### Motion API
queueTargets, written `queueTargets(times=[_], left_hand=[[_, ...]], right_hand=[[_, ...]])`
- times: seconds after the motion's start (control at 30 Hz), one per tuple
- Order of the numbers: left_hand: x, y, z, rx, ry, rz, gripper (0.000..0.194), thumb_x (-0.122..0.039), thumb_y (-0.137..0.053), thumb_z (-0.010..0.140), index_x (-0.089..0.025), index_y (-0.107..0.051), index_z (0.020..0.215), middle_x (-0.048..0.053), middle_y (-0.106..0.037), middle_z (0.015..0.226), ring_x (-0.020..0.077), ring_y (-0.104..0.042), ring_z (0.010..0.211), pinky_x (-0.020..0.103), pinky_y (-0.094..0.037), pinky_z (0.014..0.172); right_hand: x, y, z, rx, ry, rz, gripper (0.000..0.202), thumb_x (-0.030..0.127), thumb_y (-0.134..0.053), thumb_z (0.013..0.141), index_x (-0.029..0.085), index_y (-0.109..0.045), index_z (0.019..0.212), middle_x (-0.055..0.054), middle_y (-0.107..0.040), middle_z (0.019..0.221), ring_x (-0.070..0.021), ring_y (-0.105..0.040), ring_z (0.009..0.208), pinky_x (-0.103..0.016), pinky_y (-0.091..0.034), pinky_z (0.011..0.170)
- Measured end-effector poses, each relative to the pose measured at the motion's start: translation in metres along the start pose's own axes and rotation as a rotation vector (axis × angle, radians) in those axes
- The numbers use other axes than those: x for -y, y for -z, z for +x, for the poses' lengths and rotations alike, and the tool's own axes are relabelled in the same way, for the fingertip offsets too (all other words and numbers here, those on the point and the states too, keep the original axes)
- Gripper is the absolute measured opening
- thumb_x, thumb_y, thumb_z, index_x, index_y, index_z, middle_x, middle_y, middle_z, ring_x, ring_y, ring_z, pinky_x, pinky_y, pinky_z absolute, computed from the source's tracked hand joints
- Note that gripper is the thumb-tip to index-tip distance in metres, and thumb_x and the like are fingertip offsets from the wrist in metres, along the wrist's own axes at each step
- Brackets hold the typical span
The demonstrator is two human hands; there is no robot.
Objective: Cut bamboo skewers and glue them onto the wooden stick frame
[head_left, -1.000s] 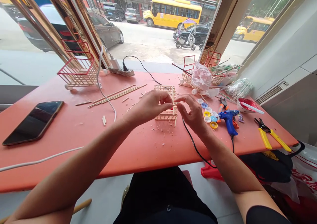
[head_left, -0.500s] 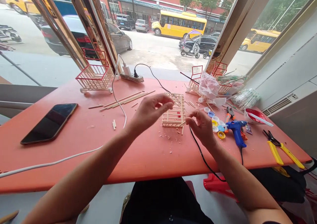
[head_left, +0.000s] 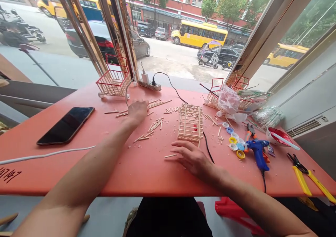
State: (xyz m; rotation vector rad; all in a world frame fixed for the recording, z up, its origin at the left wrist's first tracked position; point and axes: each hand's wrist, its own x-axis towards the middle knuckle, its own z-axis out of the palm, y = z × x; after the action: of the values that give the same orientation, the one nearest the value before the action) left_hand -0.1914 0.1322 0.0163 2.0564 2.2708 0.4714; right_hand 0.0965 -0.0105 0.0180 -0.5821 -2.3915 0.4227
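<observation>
A small frame of pale wooden sticks (head_left: 190,121) lies on the orange table (head_left: 154,176), with a red bit inside it. Just below it, my right hand (head_left: 193,160) rests low over the table with its fingers spread; a short stick (head_left: 170,156) shows at its fingertips, not gripped as far as I see. My left hand (head_left: 138,110) reaches to the long sticks (head_left: 160,104) at the back left, its fingers curled down and mostly hidden. Short cut sticks (head_left: 155,126) are scattered between the hands.
A phone (head_left: 65,125) lies at left, near a red-rimmed stick cart (head_left: 112,79). Behind stands a power strip (head_left: 149,85). To the right are bottle caps (head_left: 233,140), a blue glue gun (head_left: 259,153), yellow-handled pliers (head_left: 301,174) and a red bowl (head_left: 280,137).
My left hand has moved left, from above the frame to the long sticks. My right hand has come down and left, its fingers spreading from a pinch. The view has shifted left.
</observation>
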Motion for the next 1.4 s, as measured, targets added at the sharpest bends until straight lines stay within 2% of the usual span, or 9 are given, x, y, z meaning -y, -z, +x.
queueTargets(times=[0.37, 0.57, 0.73, 0.83, 0.9, 1.0, 1.17, 1.27, 1.4], left_hand=[[-0.001, 0.0, 0.01, 0.077, 0.061, 0.055, 0.026, -0.01, -0.057, 0.08, -0.009, -0.073, 0.101, 0.025, -0.074, 0.11, 0.0379, -0.066, 0.113, 0.044, -0.051, 0.094], [-0.01, -0.004, 0.0, -0.028, 0.04, -0.048, 0.02, -0.015, -0.054, 0.087, -0.009, -0.072, 0.094, 0.03, -0.074, 0.102, 0.0435, -0.068, 0.107, 0.051, -0.053, 0.088], [-0.005, 0.009, -0.001, -0.174, 0.065, -0.189, 0.015, -0.021, -0.054, 0.091, -0.014, -0.067, 0.09, 0.02, -0.074, 0.082, 0.039, -0.07, 0.095, 0.053, -0.053, 0.085], [-0.007, 0.029, -0.003, -0.263, 0.011, -0.411, 0.014, -0.024, -0.05, 0.096, -0.018, -0.062, 0.094, 0.01, -0.075, 0.081, 0.0232, -0.072, 0.079, 0.038, -0.056, 0.08], [-0.018, 0.044, -0.01, -0.31, -0.113, -0.958, 0.012, -0.029, -0.058, 0.093, -0.018, -0.063, 0.095, 0.008, -0.075, 0.082, 0.0166, -0.068, 0.066, 0.03, -0.054, 0.067], [-0.049, 0.064, -0.035, -0.088, -0.314, -1.403, 0.015, -0.029, -0.07, 0.086, -0.017, -0.069, 0.095, 0.009, -0.077, 0.086, 0.0146, -0.069, 0.067, 0.027, -0.052, 0.061], [-0.104, 0.072, -0.096, 0.367, -0.627, -1.332, 0.011, -0.025, -0.064, 0.093, -0.017, -0.071, 0.09, 0.007, -0.077, 0.085, 0.0137, -0.071, 0.07, 0.026, -0.055, 0.064], [-0.123, 0.061, -0.122, 0.406, -0.736, -1.092, 0.018, -0.023, -0.059, 0.097, -0.016, -0.07, 0.086, 0.004, -0.074, 0.078, 0.0125, -0.069, 0.069, 0.024, -0.054, 0.066], [-0.132, 0.044, -0.137, 0.456, -0.768, -1.023, 0.027, -0.023, -0.05, 0.102, -0.015, -0.069, 0.085, 0.004, -0.072, 0.076, 0.0108, -0.066, 0.063, 0.02, -0.051, 0.061]], right_hand=[[-0.009, -0.001, -0.003, 0.121, 0.216, -0.155, 0.019, 0.012, -0.051, 0.103, 0.017, -0.069, 0.102, -0.007, -0.077, 0.1, -0.0161, -0.072, 0.089, -0.027, -0.058, 0.082], [-0.011, -0.002, -0.004, 0.117, 0.222, -0.149, 0.017, 0.011, -0.052, 0.103, 0.016, -0.068, 0.102, -0.007, -0.076, 0.099, -0.0162, -0.072, 0.087, -0.026, -0.058, 0.079], [-0.009, 0.001, -0.002, 0.061, 0.231, -0.144, 0.017, 0.013, -0.052, 0.103, 0.016, -0.069, 0.101, -0.007, -0.077, 0.098, -0.016, -0.072, 0.085, -0.026, -0.058, 0.078], [-0.006, 0.007, 0.0, 0.002, 0.205, -0.097, 0.015, 0.013, -0.055, 0.103, 0.017, -0.069, 0.105, -0.008, -0.077, 0.099, -0.0157, -0.073, 0.086, -0.026, -0.058, 0.077], [-0.005, 0.013, 0.001, -0.06, 0.18, -0.035, 0.016, 0.013, -0.056, 0.102, 0.017, -0.068, 0.11, -0.009, -0.077, 0.1, -0.0163, -0.073, 0.09, -0.026, -0.059, 0.079], [-0.007, 0.023, 0.0, -0.2, 0.11, 0.093, 0.02, 0.016, -0.057, 0.102, 0.02, -0.068, 0.118, -0.008, -0.075, 0.098, -0.0155, -0.071, 0.088, -0.026, -0.058, 0.076], [-0.013, 0.042, -0.001, -0.427, -0.135, 0.242, 0.043, 0.047, -0.057, 0.103, 0.024, -0.06, 0.139, -0.003, -0.065, 0.088, -0.0141, -0.062, 0.07, -0.027, -0.053, 0.062], [-0.011, 0.051, 0.0, -0.461, -0.155, 0.176, 0.051, 0.06, -0.056, 0.099, 0.024, -0.065, 0.135, -0.002, -0.06, 0.082, -0.0146, -0.058, 0.068, -0.028, -0.05, 0.062], [-0.006, 0.057, -0.001, -0.462, -0.107, 0.119, 0.026, 0.04, -0.058, 0.103, 0.023, -0.076, 0.098, -0.001, -0.061, 0.075, -0.0132, -0.058, 0.067, -0.027, -0.044, 0.06]])
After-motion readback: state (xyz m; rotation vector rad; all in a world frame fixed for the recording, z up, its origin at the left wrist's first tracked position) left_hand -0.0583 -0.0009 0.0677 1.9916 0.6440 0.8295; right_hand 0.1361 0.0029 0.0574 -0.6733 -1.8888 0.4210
